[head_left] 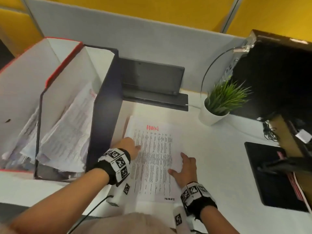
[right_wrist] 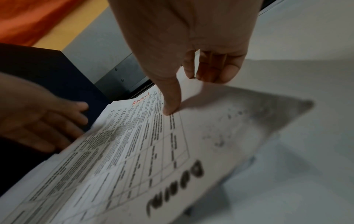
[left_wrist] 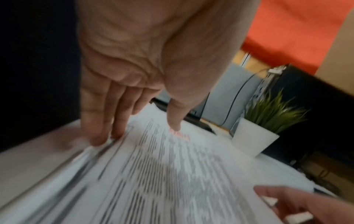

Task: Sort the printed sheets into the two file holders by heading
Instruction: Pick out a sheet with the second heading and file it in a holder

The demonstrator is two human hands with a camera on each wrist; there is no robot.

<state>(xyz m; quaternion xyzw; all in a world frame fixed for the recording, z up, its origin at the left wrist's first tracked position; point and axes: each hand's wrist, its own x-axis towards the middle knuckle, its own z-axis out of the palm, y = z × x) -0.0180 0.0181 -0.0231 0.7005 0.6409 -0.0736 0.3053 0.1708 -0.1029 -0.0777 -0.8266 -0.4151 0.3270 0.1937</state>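
A stack of printed sheets [head_left: 152,157] lies on the white desk, its top sheet [right_wrist: 134,151] headed "ADMIN" in red. My right hand [head_left: 184,166] pinches that sheet's right edge, with the thumb [right_wrist: 170,109] on top and the fingers curled beneath, so the edge is raised and casts a shadow. My left hand [head_left: 130,144] lies at the stack's left edge with straight fingers [left_wrist: 97,136] touching it and the thumb over the page. Left of the stack stand a dark blue file holder [head_left: 104,119] and a red-edged white file holder [head_left: 22,92], both holding papers.
A potted plant [head_left: 217,105] stands right of the stack. A black device [head_left: 152,81] sits behind the stack against the grey partition. A black computer case [head_left: 278,78] and a black mat [head_left: 270,174] take up the right side.
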